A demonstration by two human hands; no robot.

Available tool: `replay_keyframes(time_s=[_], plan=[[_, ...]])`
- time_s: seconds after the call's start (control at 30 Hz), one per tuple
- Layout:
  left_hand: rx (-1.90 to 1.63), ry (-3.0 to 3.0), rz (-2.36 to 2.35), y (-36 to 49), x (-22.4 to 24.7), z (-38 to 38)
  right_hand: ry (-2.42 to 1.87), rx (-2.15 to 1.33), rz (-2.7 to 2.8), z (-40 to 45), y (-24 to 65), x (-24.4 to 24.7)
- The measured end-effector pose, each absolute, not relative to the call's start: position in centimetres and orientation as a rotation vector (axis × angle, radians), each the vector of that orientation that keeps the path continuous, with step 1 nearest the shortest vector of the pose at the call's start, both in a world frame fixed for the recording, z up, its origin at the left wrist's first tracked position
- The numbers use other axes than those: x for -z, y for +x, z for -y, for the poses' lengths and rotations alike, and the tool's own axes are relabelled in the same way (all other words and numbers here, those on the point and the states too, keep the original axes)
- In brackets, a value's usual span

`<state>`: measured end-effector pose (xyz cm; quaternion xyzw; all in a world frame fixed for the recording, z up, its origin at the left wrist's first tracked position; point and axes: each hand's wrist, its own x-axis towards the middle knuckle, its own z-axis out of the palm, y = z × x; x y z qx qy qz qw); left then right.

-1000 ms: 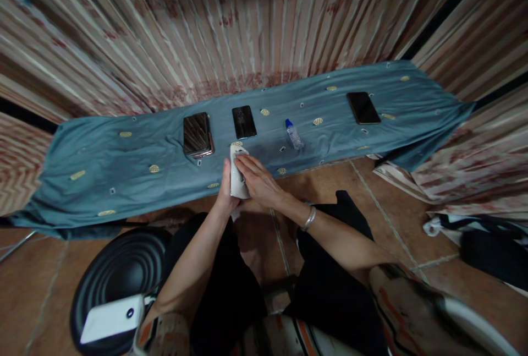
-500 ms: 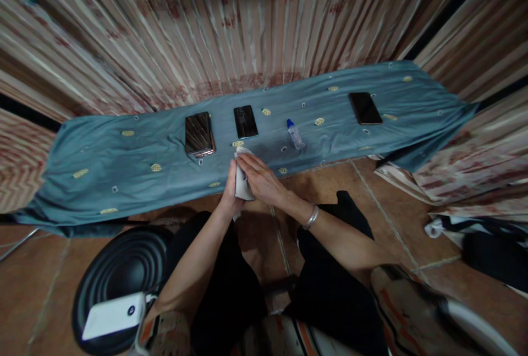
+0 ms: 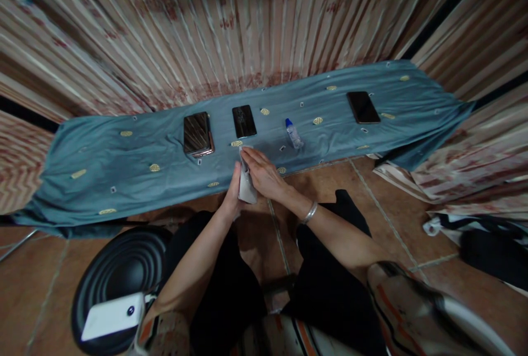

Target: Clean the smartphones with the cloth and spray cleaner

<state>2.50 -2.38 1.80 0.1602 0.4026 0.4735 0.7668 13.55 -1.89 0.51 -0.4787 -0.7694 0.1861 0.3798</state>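
Note:
Both hands meet at the near edge of the cloth-covered table, around a folded light-grey cloth (image 3: 248, 186). My left hand (image 3: 232, 195) grips the cloth from its left side, thumb up. On the other side, my right hand (image 3: 263, 176) presses it, fingers held together and pointing forward. Whether something lies inside the folds is hidden. Just beyond the hands lies a dark phone (image 3: 245, 121) with marks on its screen. A small clear bottle (image 3: 293, 136) with a blue cap rests on its side to the right.
A stack of phones (image 3: 198, 133) lies at left on the blue tablecloth (image 3: 136, 166), and another dark phone (image 3: 363, 107) lies at right. A white power bank (image 3: 111, 316) sits on a round black stool (image 3: 124, 268) at lower left. Striped curtains (image 3: 231, 20) hang behind.
My hands and the cloth have shifted slightly to the right. The right hand's fingers have slid along the cloth, and more of its lower part shows between the hands.

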Motion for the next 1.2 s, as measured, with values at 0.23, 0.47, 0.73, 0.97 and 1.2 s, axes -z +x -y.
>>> replay_keyframes(time_s=[0.23,0.47,0.73,0.97,1.2], plan=[[-1.084,0.302,-0.911,1.9,-2.8,1.8,-1.127,-0.492,2.003,3.4,12.3,-0.4],[-1.053,0.297,-0.878,2.5,-2.6,2.0,-1.166,-0.467,1.984,2.7,13.2,-0.6],[-1.092,0.254,-0.929,1.6,-2.7,1.5,-1.066,-0.4,2.034,3.6,12.2,0.2],[-1.065,0.284,-0.861,1.8,-2.5,1.7,-1.094,-0.39,2.036,3.2,12.6,0.2],[-1.076,0.282,-0.91,1.6,-2.4,1.7,-1.089,-0.343,2.078,3.3,12.5,0.0]])
